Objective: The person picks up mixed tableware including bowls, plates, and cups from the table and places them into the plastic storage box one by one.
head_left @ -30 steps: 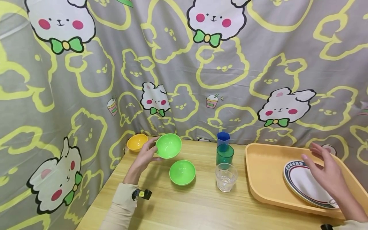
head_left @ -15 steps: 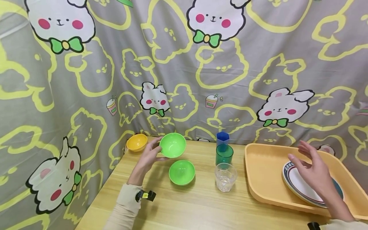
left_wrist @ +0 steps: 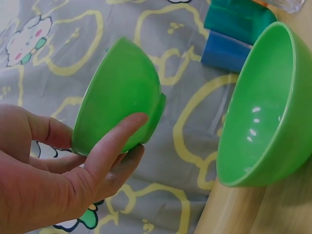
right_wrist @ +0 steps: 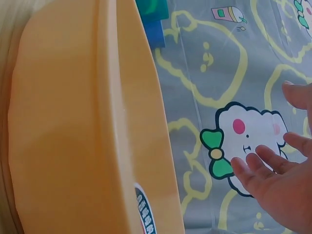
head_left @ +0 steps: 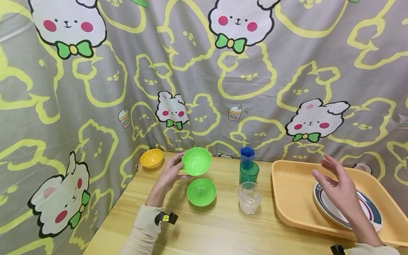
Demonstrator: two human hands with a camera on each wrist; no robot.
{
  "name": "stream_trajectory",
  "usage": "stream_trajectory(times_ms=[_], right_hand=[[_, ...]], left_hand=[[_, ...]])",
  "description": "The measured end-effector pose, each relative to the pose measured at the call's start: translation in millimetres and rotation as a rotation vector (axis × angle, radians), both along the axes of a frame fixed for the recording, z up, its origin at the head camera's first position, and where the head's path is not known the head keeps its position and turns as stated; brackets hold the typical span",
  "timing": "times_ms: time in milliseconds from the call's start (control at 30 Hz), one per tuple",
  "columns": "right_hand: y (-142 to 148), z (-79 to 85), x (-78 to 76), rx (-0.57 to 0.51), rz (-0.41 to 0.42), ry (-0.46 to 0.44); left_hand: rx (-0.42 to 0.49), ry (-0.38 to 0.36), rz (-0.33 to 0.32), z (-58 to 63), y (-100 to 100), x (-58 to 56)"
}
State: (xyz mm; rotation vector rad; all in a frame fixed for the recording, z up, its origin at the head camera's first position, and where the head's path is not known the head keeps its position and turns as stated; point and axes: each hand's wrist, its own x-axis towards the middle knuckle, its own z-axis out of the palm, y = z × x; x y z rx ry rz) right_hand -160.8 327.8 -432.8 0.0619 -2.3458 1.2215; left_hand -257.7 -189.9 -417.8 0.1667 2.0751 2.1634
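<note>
Gripping a green bowl (head_left: 197,162) with the left hand (head_left: 170,173), shifting it nearer another bowl (head_left: 202,192), seemingly aligning them; holding the right hand (head_left: 340,189) relaxed.

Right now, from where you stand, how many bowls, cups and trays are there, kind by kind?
Bowls: 3 (held green bowl, nearer green bowl, yellow-orange bowl)
Cups: 3 (blue cup, dark green cup, clear cup)
Trays: 1 (pale orange tray)
Total: 7
</note>
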Motion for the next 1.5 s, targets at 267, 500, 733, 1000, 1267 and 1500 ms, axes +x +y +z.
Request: stream_trajectory(times_ms=[267, 500, 733, 1000, 1267, 1500], right_hand=[[-13.8, -5.4, -2.2, 0.006, 0.019, 0.027], [-30.7, -10.3, -7.4, -0.024, 0.084, 0.059], [-49.6, -3.5, -10.1, -0.046, 0.126, 0.078], [-67.1, 0.9, -13.9, -0.083, 0.166, 0.113], [-80.4, 2.1, -15.7, -0.101, 0.190, 0.115], [-88.8, 2.5, -15.1, -0.138, 0.217, 0.134]], left_hand=[[-0.009, -0.001, -0.019, 2.6, 10.5, 2.6], [0.001, 0.014, -0.054, 0.9, 19.6, 5.4], [-0.004, 0.027, -0.076, 0.8, 28.6, 7.2], [0.003, 0.032, -0.118, 4.3, 39.2, 9.9], [0.007, 0.043, -0.120, 4.8, 46.8, 14.3], [0.008, 0.042, -0.127, 4.0, 52.3, 16.7]])
